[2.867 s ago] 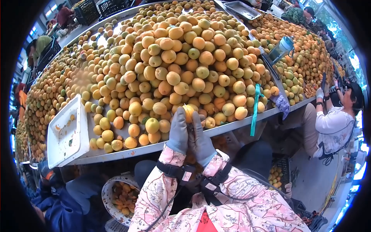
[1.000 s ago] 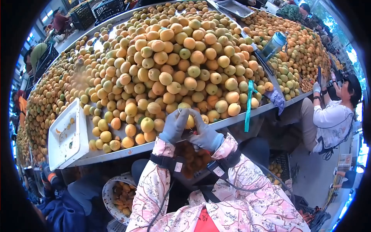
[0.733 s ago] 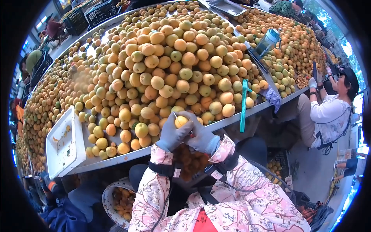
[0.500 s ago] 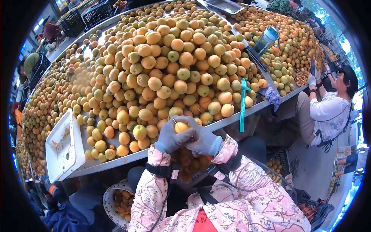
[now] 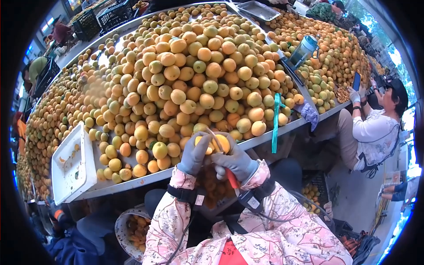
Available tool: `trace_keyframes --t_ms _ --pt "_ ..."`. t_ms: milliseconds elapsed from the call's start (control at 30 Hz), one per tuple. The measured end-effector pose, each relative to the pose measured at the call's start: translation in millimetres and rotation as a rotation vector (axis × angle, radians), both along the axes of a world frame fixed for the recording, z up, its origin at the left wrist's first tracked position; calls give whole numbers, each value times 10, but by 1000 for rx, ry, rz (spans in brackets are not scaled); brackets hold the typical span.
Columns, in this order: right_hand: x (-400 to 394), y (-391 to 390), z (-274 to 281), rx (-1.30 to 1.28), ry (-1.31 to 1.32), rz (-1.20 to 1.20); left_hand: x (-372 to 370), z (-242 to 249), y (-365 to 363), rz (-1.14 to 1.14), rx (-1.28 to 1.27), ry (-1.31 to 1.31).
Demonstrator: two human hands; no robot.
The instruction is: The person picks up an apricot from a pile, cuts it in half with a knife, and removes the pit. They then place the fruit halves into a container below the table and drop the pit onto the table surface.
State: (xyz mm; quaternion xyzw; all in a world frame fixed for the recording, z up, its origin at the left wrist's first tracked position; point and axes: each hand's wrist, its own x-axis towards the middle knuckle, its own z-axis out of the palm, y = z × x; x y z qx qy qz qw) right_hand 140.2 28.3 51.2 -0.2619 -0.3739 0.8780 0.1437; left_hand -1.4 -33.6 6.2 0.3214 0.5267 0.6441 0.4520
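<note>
Both my hands wear grey gloves above the table's front edge. My left hand [image 5: 192, 157] is closed around one piece of an apricot, its orange-yellow flesh partly hidden by the fingers. In my right hand [image 5: 240, 162] are a red-handled knife [image 5: 232, 178] and another apricot piece [image 5: 221, 144], held close to the left one. The thin blade points up and left between the two pieces. Just beyond my fingers rises a large heap of whole apricots [image 5: 194, 84], yellow, orange and greenish.
A white plastic tray [image 5: 84, 170] lies at the left on the table edge. Below stands a white bucket [image 5: 121, 227] with apricot pieces. A green strap [image 5: 276, 123], a purple cloth [image 5: 308, 115] and a water bottle [image 5: 304, 51] are rightward. A person [image 5: 375, 128] sits at right holding a phone.
The apricot, whole-looking and gripped between both hands before, is now parted into pieces. My hands have moved slightly apart, and the knife's red handle has come into view below my right hand.
</note>
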Motion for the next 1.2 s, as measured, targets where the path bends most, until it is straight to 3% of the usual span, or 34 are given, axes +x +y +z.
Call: trace_keyframes --t_ms 67,133,200,267,333,367,400,467,533,600,633,667,700,767,833,967,1133,1200 --pt "-9 29 -17 42 9 -1 -38 -103 22 55 68 74" --pt "31 1 -48 218 -20 -30 -95 -116 0 -2 10 -604" --pt "114 -71 -33 293 -65 -6 -126 -110 -9 -9 28 -689" --pt "289 -159 86 670 -432 283 -129 -29 -10 64 17 -795" --pt "515 -262 -228 1131 -353 402 -128 -43 -22 95 17 -844" --pt "737 -320 -553 1290 -402 570 -128 -44 -24 108 18 -855" --pt "778 -309 -485 1287 -399 572 -130 -45 -24 120 19 -865" --pt "808 -286 -250 1218 -764 1054 -131 -66 -18 106 38 -872" --pt "818 -176 -250 1228 -742 733 -131 -79 -7 90 24 -927" --pt "670 2 -191 1257 -708 573 -137 -116 9 85 -6 -948" --pt "579 42 -90 1305 -587 374 -151 -132 16 81 -36 -969" --pt "503 87 49 1214 -475 241 -164 -148 18 84 -37 -966" --pt "352 90 423 761 -453 190 -170 -168 12 24 -1 -932" --pt "138 140 413 552 -40 -244 -123 -149 14 20 4 -852" --pt "-153 214 531 583 142 -523 -95 -137 36 31 -3 -837" --pt "-567 398 336 654 255 -690 -30 -11 68 130 -100 -818" --pt "-612 229 103 589 222 -570 -107 -154 12 89 -10 -854" --pt "-556 242 94 575 225 -520 -117 -125 7 158 -52 -719"
